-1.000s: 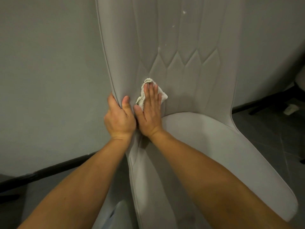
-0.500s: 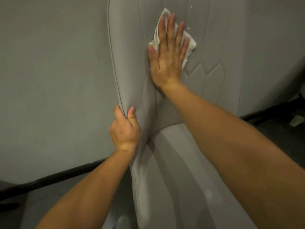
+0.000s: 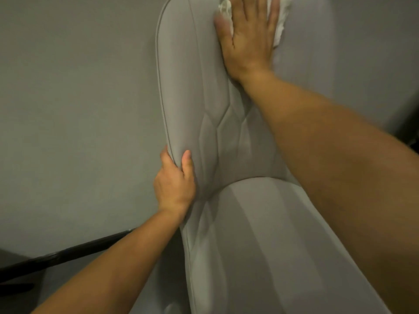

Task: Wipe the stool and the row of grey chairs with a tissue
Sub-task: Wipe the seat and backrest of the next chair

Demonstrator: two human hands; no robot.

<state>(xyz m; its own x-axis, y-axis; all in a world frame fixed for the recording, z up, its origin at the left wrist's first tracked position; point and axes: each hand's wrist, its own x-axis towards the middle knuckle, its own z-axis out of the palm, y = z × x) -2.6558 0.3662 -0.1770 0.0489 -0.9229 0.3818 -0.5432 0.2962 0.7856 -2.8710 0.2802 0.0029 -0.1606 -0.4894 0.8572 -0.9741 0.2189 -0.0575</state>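
Note:
A grey upholstered chair (image 3: 204, 105) with a stitched backrest fills the middle of the view, its seat running toward the lower right. My right hand (image 3: 248, 39) lies flat with straight fingers near the top of the backrest, pressing a crumpled white tissue (image 3: 281, 23) against the fabric; the fingertips and part of the tissue are cut off by the top edge. My left hand (image 3: 174, 184) grips the backrest's left edge just above the seat, thumb on the front and fingers behind.
A plain grey wall (image 3: 74, 109) stands right behind the chair. A black skirting strip (image 3: 68, 254) runs along the floor at lower left. Something dark (image 3: 408, 123) sits at the right edge.
My right hand has slid the tissue up the backrest from just above the seat to near its top. My left hand has kept its grip on the left edge.

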